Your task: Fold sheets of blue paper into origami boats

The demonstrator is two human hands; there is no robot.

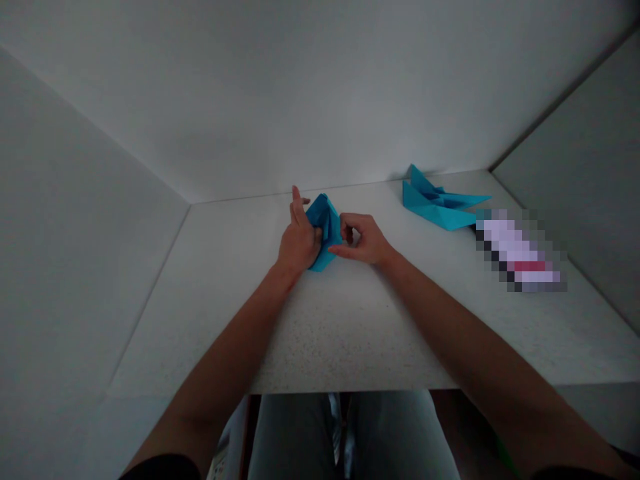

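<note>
A piece of folded blue origami paper [330, 230] is between my two hands, over the white tabletop. My left hand [300, 241] grips its left side; the thumb presses into the middle fold while some fingers stick out away from the paper. At its right edge, my right hand [364, 239] pinches the paper with thumb and curled fingers. Parts of the paper are hidden behind the left hand. To the right sits another blue folded paper model [443, 201], boat-like with pointed ends, and neither hand touches it.
A pixelated phone-like object [520, 253] lies beside the paper model on the right. White walls enclose the white table [320, 340] at the back, left and right. My legs [300, 433] are below its front edge.
</note>
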